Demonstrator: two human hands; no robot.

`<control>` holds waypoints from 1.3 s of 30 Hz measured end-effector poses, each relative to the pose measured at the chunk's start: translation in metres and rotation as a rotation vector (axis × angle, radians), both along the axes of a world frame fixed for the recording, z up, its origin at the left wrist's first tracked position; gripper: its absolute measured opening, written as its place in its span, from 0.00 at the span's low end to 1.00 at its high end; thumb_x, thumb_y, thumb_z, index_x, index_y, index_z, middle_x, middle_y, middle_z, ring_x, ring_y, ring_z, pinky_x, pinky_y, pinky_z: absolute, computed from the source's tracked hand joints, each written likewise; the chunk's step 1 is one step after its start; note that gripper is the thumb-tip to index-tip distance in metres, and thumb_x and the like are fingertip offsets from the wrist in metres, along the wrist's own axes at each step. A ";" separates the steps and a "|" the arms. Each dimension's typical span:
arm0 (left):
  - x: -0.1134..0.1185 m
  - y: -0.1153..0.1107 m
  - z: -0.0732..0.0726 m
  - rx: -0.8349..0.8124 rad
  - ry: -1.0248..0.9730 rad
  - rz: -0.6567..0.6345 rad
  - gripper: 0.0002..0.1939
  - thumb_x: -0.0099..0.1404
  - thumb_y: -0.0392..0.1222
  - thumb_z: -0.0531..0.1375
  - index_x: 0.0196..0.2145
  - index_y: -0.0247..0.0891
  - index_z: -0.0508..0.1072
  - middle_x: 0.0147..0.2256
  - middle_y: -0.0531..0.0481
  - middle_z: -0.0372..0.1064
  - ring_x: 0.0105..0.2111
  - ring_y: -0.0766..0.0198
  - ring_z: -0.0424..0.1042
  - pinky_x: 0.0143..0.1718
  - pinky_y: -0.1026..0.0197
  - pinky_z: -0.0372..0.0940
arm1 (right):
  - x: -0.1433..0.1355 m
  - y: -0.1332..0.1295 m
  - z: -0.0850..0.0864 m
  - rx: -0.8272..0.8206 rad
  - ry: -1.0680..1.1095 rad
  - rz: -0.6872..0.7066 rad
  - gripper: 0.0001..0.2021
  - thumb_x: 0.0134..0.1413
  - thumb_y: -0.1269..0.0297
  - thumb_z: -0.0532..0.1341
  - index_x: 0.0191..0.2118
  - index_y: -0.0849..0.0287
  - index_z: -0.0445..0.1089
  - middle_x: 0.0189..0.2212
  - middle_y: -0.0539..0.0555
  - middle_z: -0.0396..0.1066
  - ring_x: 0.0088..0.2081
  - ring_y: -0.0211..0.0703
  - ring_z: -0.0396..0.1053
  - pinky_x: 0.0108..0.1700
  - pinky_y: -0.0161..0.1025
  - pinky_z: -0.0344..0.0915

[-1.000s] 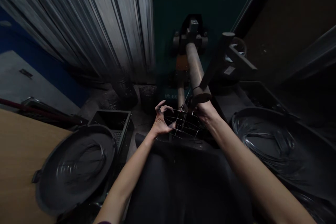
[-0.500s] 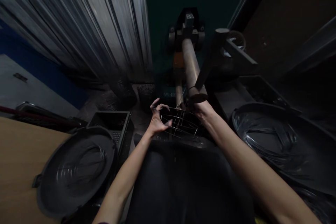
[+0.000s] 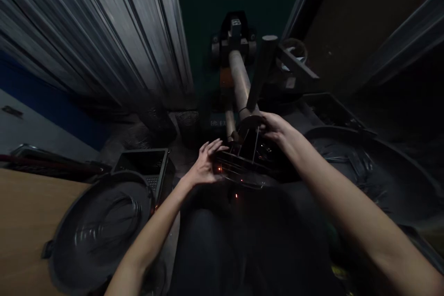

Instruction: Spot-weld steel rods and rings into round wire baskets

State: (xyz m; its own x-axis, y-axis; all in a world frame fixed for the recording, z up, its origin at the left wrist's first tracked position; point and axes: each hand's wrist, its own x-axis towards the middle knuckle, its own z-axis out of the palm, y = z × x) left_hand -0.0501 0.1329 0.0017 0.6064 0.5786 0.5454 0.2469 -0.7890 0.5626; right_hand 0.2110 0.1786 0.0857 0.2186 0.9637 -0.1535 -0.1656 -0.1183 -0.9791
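A thin metal wire frame (image 3: 239, 159) sits under the lower end of a machine's thick cylindrical arm (image 3: 240, 74), close above my lap. My left hand (image 3: 204, 164) grips the frame's left side, thumb below and fingers stretched over the top. Beside the arm's end, my right hand (image 3: 275, 128) has curled fingers pinching a straight thin wire (image 3: 255, 145) that slopes down to the frame; the fingertips are partly hidden in shadow. Below the thick arm is a narrower lower rod (image 3: 230, 122). Small orange sparks (image 3: 236, 195) glow around the frame.
On the left are a round black tub (image 3: 58, 236) with wire rings and a dark crate (image 3: 163, 171). Another large tub (image 3: 409, 148) with wire pieces lies right. Ahead stands the green machine body (image 3: 204, 14), with a metal bar (image 3: 300, 62) jutting rightward.
My right hand has come out from under the arm's end to its right side. The left hand has closed in on the frame, and orange sparks have appeared. The view has shifted slightly.
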 end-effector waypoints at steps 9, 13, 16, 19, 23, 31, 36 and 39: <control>0.046 -0.064 0.048 -0.633 -0.136 0.163 0.19 0.67 0.51 0.51 0.46 0.38 0.73 0.41 0.45 0.74 0.44 0.58 0.72 0.49 0.56 0.64 | -0.079 -0.157 -0.064 0.270 -0.712 0.080 0.10 0.57 0.59 0.52 0.35 0.56 0.67 0.32 0.58 0.71 0.34 0.48 0.69 0.39 0.43 0.67; 0.071 -0.084 0.047 -0.765 -0.212 0.226 0.19 0.67 0.51 0.49 0.41 0.37 0.74 0.26 0.52 0.69 0.26 0.67 0.68 0.32 0.65 0.64 | -0.060 -0.187 -0.057 0.413 -0.926 0.379 0.13 0.61 0.62 0.50 0.41 0.54 0.72 0.32 0.57 0.72 0.34 0.48 0.71 0.38 0.43 0.69; 0.054 -0.091 0.058 -0.727 -0.153 0.173 0.19 0.66 0.53 0.51 0.36 0.37 0.75 0.29 0.51 0.70 0.29 0.68 0.67 0.33 0.66 0.62 | -0.005 -0.191 -0.026 0.477 -1.156 0.110 0.15 0.62 0.64 0.51 0.49 0.52 0.70 0.41 0.58 0.72 0.42 0.48 0.70 0.45 0.45 0.68; 0.032 -0.093 0.082 -0.766 -0.112 0.064 0.20 0.64 0.54 0.53 0.33 0.35 0.76 0.26 0.51 0.67 0.27 0.68 0.64 0.29 0.67 0.60 | 0.030 -0.181 0.004 0.534 -1.348 0.117 0.19 0.63 0.64 0.51 0.58 0.50 0.63 0.50 0.58 0.68 0.50 0.49 0.66 0.51 0.47 0.64; 0.017 -0.087 0.109 -0.963 -0.131 -0.074 0.21 0.61 0.55 0.57 0.31 0.32 0.75 0.18 0.55 0.55 0.19 0.74 0.53 0.20 0.69 0.50 | 0.028 -0.180 0.023 0.581 -1.289 0.229 0.17 0.63 0.61 0.51 0.55 0.51 0.67 0.42 0.56 0.72 0.41 0.45 0.70 0.43 0.40 0.67; 0.028 -0.095 0.024 -0.759 0.112 0.165 0.20 0.67 0.52 0.49 0.39 0.36 0.74 0.21 0.53 0.64 0.20 0.69 0.63 0.24 0.68 0.59 | 0.015 -0.202 -0.041 0.341 -1.316 0.363 0.19 0.63 0.58 0.47 0.45 0.58 0.73 0.32 0.57 0.73 0.32 0.46 0.72 0.35 0.39 0.66; 0.033 -0.101 -0.014 -0.240 0.393 0.269 0.15 0.68 0.42 0.49 0.48 0.39 0.70 0.39 0.46 0.75 0.38 0.62 0.74 0.37 0.64 0.65 | 0.003 -0.188 -0.056 0.203 -1.633 0.572 0.23 0.62 0.66 0.47 0.62 0.56 0.58 0.35 0.56 0.72 0.29 0.44 0.71 0.26 0.35 0.60; 0.036 -0.090 -0.007 -0.238 0.398 0.222 0.16 0.68 0.40 0.49 0.51 0.40 0.68 0.43 0.46 0.75 0.40 0.61 0.75 0.38 0.64 0.66 | -0.002 -0.176 -0.048 0.125 -1.855 0.671 0.29 0.58 0.73 0.48 0.66 0.55 0.48 0.35 0.56 0.72 0.25 0.43 0.71 0.23 0.35 0.56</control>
